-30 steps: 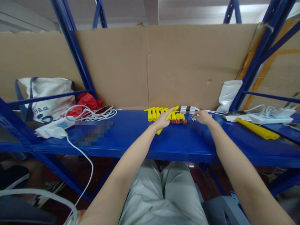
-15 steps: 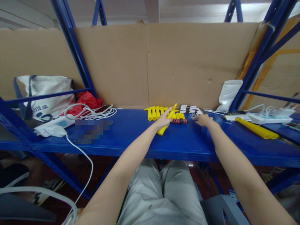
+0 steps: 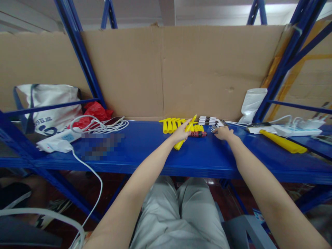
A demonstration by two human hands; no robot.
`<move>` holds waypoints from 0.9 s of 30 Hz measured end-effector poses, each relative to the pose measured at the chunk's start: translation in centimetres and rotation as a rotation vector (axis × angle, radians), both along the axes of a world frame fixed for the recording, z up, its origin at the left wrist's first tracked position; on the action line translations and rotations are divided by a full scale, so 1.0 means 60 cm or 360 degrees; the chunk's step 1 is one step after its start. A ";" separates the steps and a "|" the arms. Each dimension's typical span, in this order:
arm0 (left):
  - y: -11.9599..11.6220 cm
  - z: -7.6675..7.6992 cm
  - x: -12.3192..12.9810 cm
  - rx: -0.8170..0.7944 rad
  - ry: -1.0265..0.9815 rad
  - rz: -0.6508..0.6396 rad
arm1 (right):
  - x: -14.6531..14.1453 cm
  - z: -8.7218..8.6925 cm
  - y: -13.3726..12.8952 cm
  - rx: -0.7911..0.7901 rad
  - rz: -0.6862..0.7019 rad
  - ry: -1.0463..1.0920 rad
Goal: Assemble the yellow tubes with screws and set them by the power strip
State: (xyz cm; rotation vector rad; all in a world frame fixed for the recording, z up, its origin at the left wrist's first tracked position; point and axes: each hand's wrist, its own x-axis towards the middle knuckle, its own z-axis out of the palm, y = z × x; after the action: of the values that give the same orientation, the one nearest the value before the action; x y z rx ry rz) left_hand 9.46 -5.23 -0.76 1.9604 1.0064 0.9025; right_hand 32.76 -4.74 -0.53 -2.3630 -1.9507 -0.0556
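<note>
My left hand (image 3: 179,132) is closed around a yellow tapered tube (image 3: 178,145), tilted with its thin end up and away from me. My right hand (image 3: 223,132) reaches down to small shiny metal pieces (image 3: 213,129) on the blue tabletop, fingers bent together; what they pinch is too small to make out. Between the hands lies a red and black screwdriver (image 3: 198,134). Several yellow T-shaped pieces (image 3: 165,127) stand in a row left of my left hand. Small yellow parts (image 3: 199,128) and a stack of white and black pieces (image 3: 207,120) sit behind the screwdriver.
A cardboard sheet (image 3: 186,72) walls off the back of the blue table (image 3: 145,152). On the left are a power strip (image 3: 55,142), coiled white cable (image 3: 114,127) and a cloth bag (image 3: 52,103). Yellow tubes (image 3: 284,142) and another power strip (image 3: 298,130) lie right.
My right hand has shifted very slightly to the left over the metal pieces. My left hand keeps its hold on the yellow tube; the view has moved a touch.
</note>
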 end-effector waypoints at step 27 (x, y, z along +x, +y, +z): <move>-0.001 0.001 0.000 -0.0002 -0.0003 -0.0002 | -0.013 0.005 -0.005 0.0156 -0.0004 -0.0086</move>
State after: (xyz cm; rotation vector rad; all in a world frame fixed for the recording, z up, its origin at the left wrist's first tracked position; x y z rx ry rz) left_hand 9.46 -5.31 -0.71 1.9585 1.0045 0.9028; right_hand 31.97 -5.06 -0.25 -2.3255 -1.9206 -0.2125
